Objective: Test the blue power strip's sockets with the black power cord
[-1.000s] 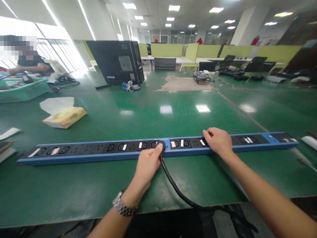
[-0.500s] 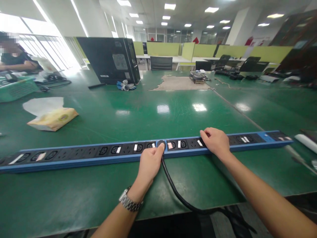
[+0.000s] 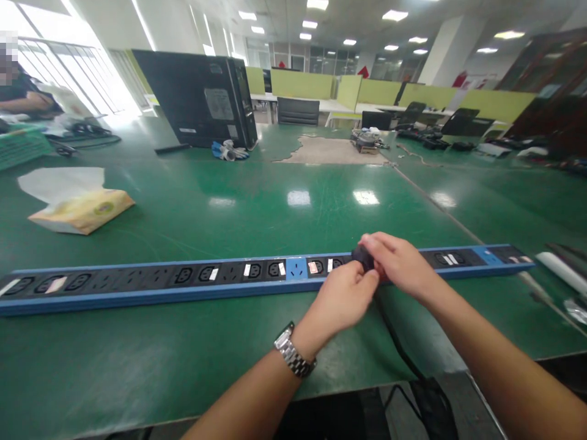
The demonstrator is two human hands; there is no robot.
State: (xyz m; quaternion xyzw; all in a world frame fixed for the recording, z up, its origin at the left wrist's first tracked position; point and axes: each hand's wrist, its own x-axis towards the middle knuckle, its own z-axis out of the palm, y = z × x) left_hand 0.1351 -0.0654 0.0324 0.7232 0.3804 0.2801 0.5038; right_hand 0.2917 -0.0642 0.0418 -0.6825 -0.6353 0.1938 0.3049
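A long blue power strip (image 3: 156, 300) with black sockets lies across the front of the table. Over its right half is a black plug (image 3: 362, 257), its prongs out of sight. My left hand (image 3: 347, 294), with a metal watch on the wrist, is closed around the plug from the near side. From the right, my right hand (image 3: 400, 261) pinches the same plug, thumb and fingers close to my left fingertips. The black cord (image 3: 395, 337) drops from beneath my hands over the table's near edge. A blue socket (image 3: 296, 267) on the strip shows uncovered.
The green table (image 3: 220, 214) carries a yellow tissue pack (image 3: 94, 211) at left, a black computer case (image 3: 197, 101) and gloves (image 3: 229, 150) behind. A green basket (image 3: 22, 145) stands far left near a seated person. Loose equipment (image 3: 367, 142) lies farther back.
My left hand has moved right with the plug, away from the blue socket it covered. My right hand now also grips the plug, and the cord has swung right.
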